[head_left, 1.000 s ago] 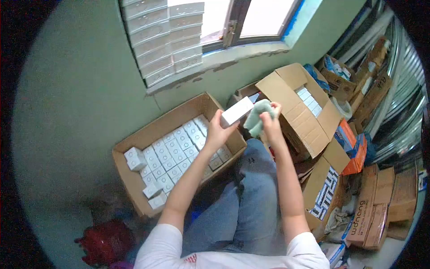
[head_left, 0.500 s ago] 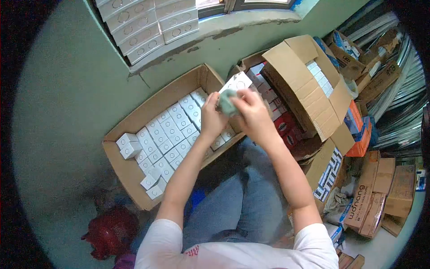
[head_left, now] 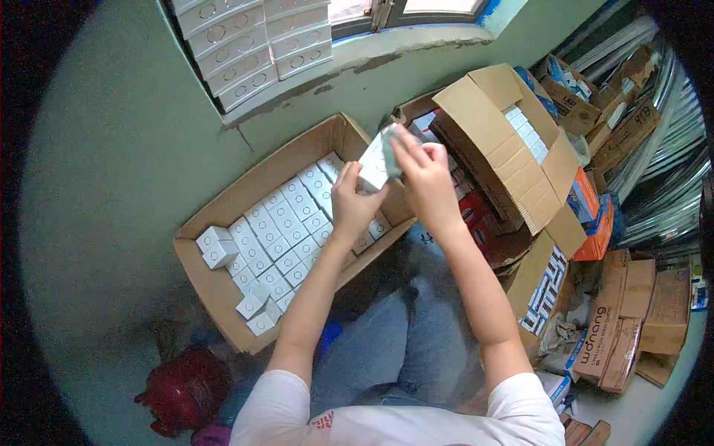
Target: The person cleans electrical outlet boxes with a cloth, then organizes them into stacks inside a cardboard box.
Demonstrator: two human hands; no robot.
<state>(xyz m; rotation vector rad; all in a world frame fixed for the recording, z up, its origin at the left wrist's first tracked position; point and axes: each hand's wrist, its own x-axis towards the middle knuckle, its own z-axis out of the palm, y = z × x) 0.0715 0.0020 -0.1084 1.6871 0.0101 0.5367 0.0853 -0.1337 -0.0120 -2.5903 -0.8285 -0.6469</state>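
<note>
While gripping a white box (head_left: 374,162) near its lower end with the left hand (head_left: 355,205), presses a pale green cloth (head_left: 390,154) against its right side with the right hand (head_left: 430,182). Holds the box in a narrow grip, with left thumb and fingers closed on its sides. Pins the cloth under extended right fingers, partly covered by them; cannot tell its full outline.

Keeps the box tilted, raised near the right end of an open carton (head_left: 208,293), beyond the jeans (head_left: 372,357). Has in that carton close-packed rows of boxes (head_left: 286,215), with rings printed on their upward faces. Has at its left end a raised pair of boxes (head_left: 216,249), and toward the near side a few tilted boxes (head_left: 253,303), out of line with the rows.

Has just right of the hands a second carton (head_left: 483,141) with spread flaps, with small white boxes (head_left: 525,134) in its opening. Has farther right an orange package (head_left: 593,241) and some taped brown cartons (head_left: 604,320); at lower left, a dark red object (head_left: 186,390); beside the window (head_left: 439,7), a tall stack of ringed boxes (head_left: 256,52).
</note>
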